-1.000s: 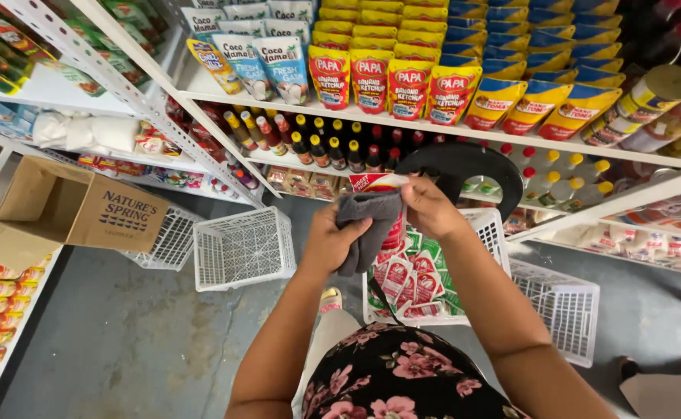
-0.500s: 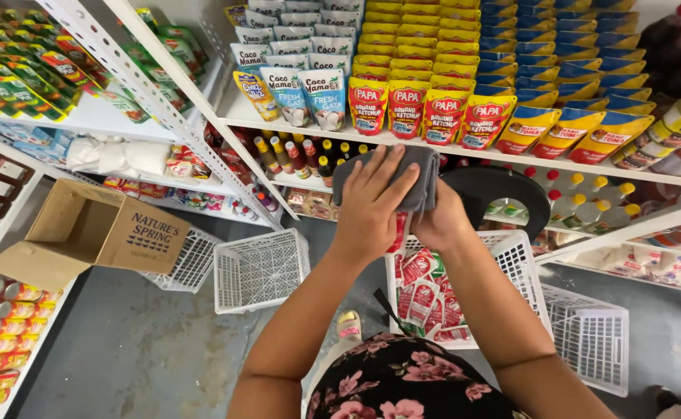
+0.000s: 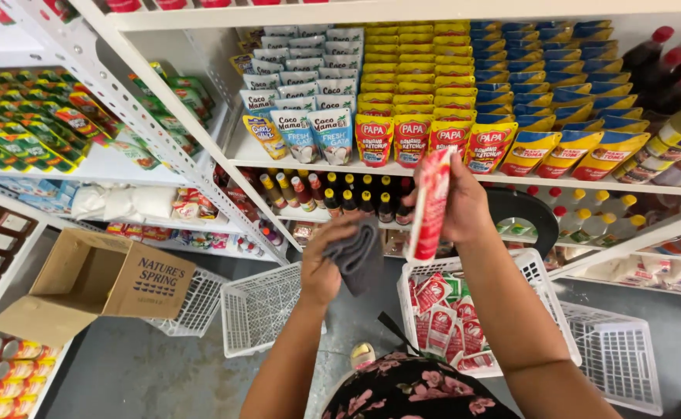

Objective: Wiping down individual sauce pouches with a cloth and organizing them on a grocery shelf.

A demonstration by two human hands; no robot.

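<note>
My right hand (image 3: 464,203) holds a red and white sauce pouch (image 3: 427,206) upright in front of the shelves. My left hand (image 3: 331,264) grips a folded dark grey cloth (image 3: 358,254) just left of and below the pouch, a small gap between them. Under both hands stands a white plastic basket (image 3: 540,289) filled with several more red and white pouches (image 3: 443,318). Rows of red, yellow and blue stand-up pouches (image 3: 433,124) fill the white shelf (image 3: 557,183) behind my hands.
An empty white basket (image 3: 261,309) sits on the grey floor to the left, another (image 3: 620,355) to the right. An open cardboard box (image 3: 96,289) rests at the left. Small bottles (image 3: 332,194) line the lower shelf. A black round object (image 3: 526,211) lies behind my right arm.
My hands have come apart: the left dropped down with the cloth, and the right now holds the pouch upright and uncovered. The view has tilted up towards the shelves.
</note>
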